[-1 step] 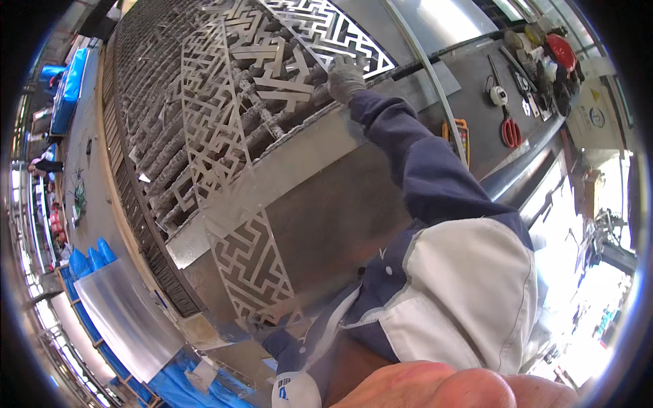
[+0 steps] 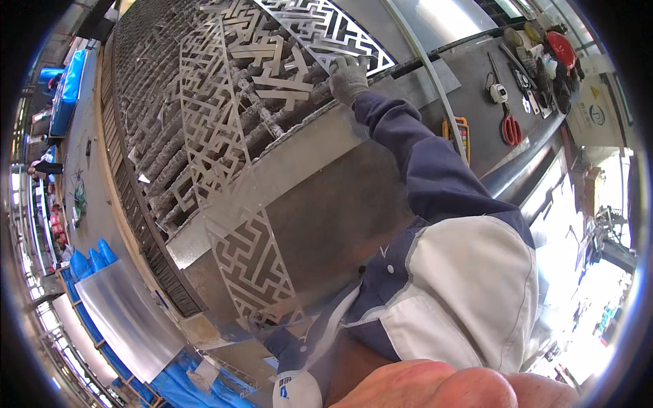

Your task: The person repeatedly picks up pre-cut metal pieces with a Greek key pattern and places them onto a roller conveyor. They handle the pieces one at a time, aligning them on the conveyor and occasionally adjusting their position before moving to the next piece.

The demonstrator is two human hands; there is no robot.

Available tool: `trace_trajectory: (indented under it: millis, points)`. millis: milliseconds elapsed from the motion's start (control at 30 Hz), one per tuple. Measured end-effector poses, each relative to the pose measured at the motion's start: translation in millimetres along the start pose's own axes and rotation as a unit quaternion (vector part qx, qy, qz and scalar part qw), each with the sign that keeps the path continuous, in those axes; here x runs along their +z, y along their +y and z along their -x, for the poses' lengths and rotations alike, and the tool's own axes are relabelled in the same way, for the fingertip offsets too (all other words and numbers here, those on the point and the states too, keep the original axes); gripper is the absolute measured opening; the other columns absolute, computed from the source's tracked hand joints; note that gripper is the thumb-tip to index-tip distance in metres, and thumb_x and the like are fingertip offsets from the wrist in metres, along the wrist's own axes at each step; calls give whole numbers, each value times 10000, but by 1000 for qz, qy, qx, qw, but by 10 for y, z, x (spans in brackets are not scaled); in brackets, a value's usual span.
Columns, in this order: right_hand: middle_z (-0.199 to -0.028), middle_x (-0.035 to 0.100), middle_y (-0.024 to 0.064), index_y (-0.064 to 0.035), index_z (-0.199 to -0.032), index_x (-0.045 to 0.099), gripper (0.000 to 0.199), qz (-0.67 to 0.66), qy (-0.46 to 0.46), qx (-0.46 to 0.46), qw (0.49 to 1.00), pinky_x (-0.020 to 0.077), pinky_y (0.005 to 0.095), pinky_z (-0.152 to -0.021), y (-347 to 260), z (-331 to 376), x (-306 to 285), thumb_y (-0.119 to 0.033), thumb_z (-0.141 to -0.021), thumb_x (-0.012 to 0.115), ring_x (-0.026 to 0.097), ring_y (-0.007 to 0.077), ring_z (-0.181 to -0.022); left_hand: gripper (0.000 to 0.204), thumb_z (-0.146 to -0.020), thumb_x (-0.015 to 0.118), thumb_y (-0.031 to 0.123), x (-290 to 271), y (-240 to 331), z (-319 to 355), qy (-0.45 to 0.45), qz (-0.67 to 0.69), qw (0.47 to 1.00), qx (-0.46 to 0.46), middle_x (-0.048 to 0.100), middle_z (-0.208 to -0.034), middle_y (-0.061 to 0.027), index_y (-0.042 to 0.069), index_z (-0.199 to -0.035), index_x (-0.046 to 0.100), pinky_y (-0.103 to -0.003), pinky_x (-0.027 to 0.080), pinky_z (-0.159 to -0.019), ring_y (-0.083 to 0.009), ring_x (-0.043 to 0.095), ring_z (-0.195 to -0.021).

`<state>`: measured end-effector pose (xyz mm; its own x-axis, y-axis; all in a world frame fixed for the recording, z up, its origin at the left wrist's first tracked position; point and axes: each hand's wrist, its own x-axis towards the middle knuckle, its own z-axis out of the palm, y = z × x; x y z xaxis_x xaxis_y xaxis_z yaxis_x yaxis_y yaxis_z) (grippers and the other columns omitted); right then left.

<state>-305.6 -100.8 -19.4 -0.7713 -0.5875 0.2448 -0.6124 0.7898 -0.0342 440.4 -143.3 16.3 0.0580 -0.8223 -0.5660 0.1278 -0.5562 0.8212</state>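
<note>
A long cut-out metal lattice panel [image 2: 253,251] runs from the slatted bed toward my body. At its near end is my left hand [image 2: 260,322], gloved and partly hidden, with the fingers closed on the panel's end as far as they show. My right hand [image 2: 348,81], in a grey glove, reaches forward to a second, brighter lattice panel [image 2: 320,30]. Its fingers are bent over that panel's near edge, close to the pointed corner. Between the two panels, loose cut metal strips [image 2: 282,85] lie on the rough slats.
A flat metal ledge [image 2: 299,160] borders the slatted bed [image 2: 160,143]. At right lie red-handled scissors [image 2: 510,129], a tape measure [image 2: 498,93] and a yellow-edged device [image 2: 462,132] beside a long bar [image 2: 432,78]. A shiny sheet [image 2: 129,319] rests on blue covering at lower left.
My right hand has shifted very slightly to the right along the brighter panel's edge. The long panel and my left hand look almost the same.
</note>
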Motion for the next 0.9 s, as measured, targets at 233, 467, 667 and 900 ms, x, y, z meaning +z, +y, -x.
trace_trajectory:
  millis: [233,467,667,900]
  points:
    - [-1326,579,117,-83,-1148,719,353,-61,-80,-65,993,357,570,-1040,-299,38,-96,-261,-869,598,461,338,-1288,370,-938,688,322,112,-62,25,-9,-26,999,-33,667,-979,-143,8,-1128,644,-360,595,-712,-245,672,-838]
    - [-1317,585,115,-106,-1242,675,442,-56,-77,19,995,399,558,-991,-196,10,-187,-373,-893,634,512,304,-1247,370,-939,686,308,227,-150,-8,-19,-37,998,-49,667,-998,-145,2,-1142,637,-364,596,-728,-248,674,-854]
    - [-1320,574,124,-129,-1274,662,391,-45,-48,64,996,373,615,-997,17,28,-226,-310,-937,585,503,406,-1259,370,-940,685,295,326,-221,-17,-24,-49,996,-70,666,-1014,-148,-2,-1154,632,-367,597,-742,-250,675,-868]
    - [-1388,551,134,-199,-1303,670,381,-133,-175,128,967,337,630,-1031,-270,-3,-252,-308,-946,594,490,359,-1302,372,-942,684,280,359,-268,-15,-22,-58,995,-81,666,-1033,-150,-8,-1169,625,-371,598,-758,-253,676,-883]
